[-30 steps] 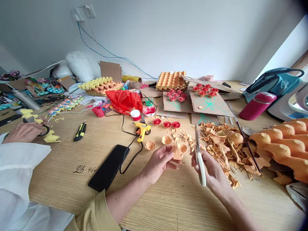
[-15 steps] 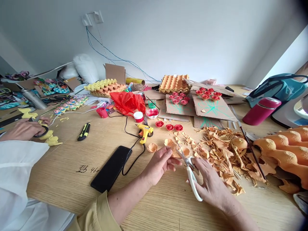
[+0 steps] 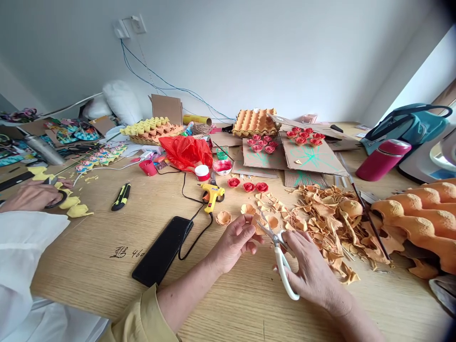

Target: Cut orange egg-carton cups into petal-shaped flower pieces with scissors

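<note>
Your left hand (image 3: 233, 240) pinches an orange cardboard piece (image 3: 257, 223) just above the worktop (image 3: 107, 228). Your right hand (image 3: 308, 268) grips white scissors (image 3: 280, 251), blades open, maybe touching it.

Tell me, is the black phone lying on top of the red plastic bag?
No, the black phone lies flat on the bare wooden table, apart from the red plastic bag farther back.

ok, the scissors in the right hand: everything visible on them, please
The scissors have white plastic-looking handles and short metal blades. The right hand grips the handles, with the lower loop sticking out below the hand. The blades point up-left and are parted around the edge of an orange cardboard piece held by the left hand.
</note>
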Motion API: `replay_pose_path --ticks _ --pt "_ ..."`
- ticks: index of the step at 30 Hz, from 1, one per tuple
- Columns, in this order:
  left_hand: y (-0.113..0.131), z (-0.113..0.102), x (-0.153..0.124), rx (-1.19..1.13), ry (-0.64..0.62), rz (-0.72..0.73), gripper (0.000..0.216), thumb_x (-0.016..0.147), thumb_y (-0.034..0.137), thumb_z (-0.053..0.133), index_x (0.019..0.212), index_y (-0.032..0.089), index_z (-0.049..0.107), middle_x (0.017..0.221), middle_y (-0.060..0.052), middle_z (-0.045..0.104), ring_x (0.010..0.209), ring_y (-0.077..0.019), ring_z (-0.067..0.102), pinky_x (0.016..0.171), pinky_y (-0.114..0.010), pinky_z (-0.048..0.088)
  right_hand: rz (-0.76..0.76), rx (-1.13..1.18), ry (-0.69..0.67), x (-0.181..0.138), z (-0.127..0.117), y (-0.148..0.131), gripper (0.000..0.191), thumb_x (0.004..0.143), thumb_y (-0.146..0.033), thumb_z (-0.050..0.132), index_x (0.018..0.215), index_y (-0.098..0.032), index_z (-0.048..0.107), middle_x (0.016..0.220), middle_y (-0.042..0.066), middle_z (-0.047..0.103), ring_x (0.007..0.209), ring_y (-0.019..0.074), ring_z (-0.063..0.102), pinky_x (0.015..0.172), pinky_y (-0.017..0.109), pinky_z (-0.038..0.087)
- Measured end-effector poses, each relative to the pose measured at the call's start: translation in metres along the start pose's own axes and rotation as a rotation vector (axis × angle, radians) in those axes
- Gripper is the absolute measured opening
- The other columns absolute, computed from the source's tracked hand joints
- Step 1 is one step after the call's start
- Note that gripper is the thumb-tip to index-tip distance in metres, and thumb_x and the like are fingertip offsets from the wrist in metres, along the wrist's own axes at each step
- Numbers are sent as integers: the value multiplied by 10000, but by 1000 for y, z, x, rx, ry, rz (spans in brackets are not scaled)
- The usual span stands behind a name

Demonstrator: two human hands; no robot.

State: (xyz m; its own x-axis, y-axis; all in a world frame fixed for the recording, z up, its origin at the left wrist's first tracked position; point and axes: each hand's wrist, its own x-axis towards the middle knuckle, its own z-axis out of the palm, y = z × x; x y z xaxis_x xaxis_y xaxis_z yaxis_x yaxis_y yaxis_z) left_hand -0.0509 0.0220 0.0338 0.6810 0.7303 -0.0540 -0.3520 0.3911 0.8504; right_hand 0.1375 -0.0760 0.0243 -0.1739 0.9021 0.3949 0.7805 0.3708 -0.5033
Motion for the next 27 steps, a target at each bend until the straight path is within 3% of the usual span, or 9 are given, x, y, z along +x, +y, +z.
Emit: replay_pose_path --ticks 21,27 --pt "3 0 -1 -40 -32 9 526 746 477 807 1100 143 607 981 -78 672 758 -131 653 603 -216 462 -107 -11 38 -3 -1 -2 226 939 -190 512 800 -235 340 720 -31 418 677 168 382 696 330 336" --pt "-1 0 0 -43 -6 51 453 748 410 822 1063 189 583 941 -38 684 725 -127 651 618 -235 469 -48 -42 27 -1 -1 -1 198 920 -268 535 820 -235 367 763 -13 466 705 187 434 748 381 362"
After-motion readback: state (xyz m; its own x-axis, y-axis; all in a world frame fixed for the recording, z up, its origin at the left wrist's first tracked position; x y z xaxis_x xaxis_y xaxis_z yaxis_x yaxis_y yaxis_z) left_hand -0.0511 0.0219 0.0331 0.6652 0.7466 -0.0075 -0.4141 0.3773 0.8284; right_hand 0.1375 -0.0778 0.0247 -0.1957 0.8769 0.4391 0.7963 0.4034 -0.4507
